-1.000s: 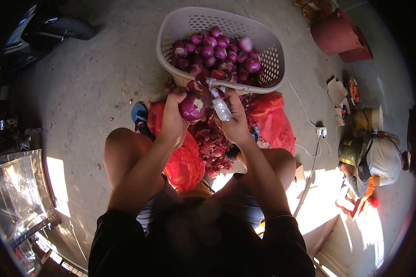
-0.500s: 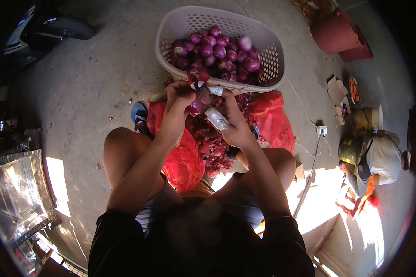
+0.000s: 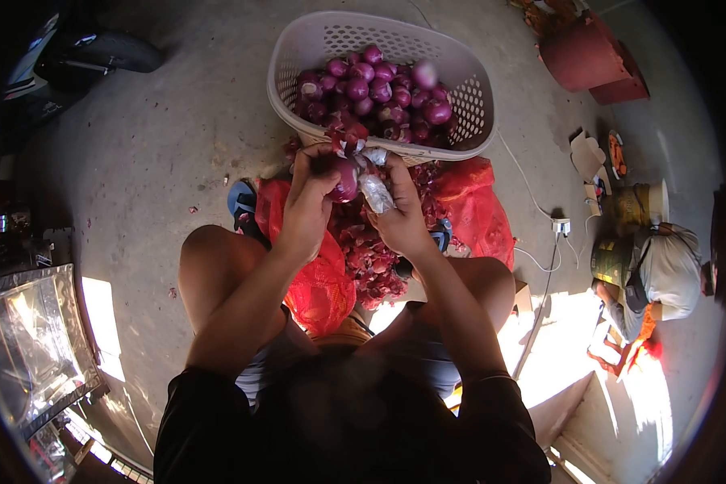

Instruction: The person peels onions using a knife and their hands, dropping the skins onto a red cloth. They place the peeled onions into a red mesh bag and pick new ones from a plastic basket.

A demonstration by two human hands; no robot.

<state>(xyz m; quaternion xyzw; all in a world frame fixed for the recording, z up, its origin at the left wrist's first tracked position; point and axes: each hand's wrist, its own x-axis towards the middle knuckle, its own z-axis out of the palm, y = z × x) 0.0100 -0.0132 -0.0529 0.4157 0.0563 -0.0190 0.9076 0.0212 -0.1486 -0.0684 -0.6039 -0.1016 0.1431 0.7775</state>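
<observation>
My left hand is closed around a purple-red onion, in front of the basket's near rim. Silver wrapping covers the thumb and a finger of my right hand. These wrapped fingertips press against the onion's right side; whether a small tool sits between them is hidden. Dark red loose skin sticks up above the onion. Just beyond my hands stands a pale plastic basket with many shiny onions in it. Below my hands lies a heap of onion skins.
Red mesh bags lie on both sides of the skins, between my legs. A white power socket with cords rests on the floor at right. Farther right, another person bends near a bucket. A wheel stands upper left.
The onion has turned in my left hand and shows more of its smooth side. My right thumb has tilted and moved closer to it. Loose skin now sticks up higher.
</observation>
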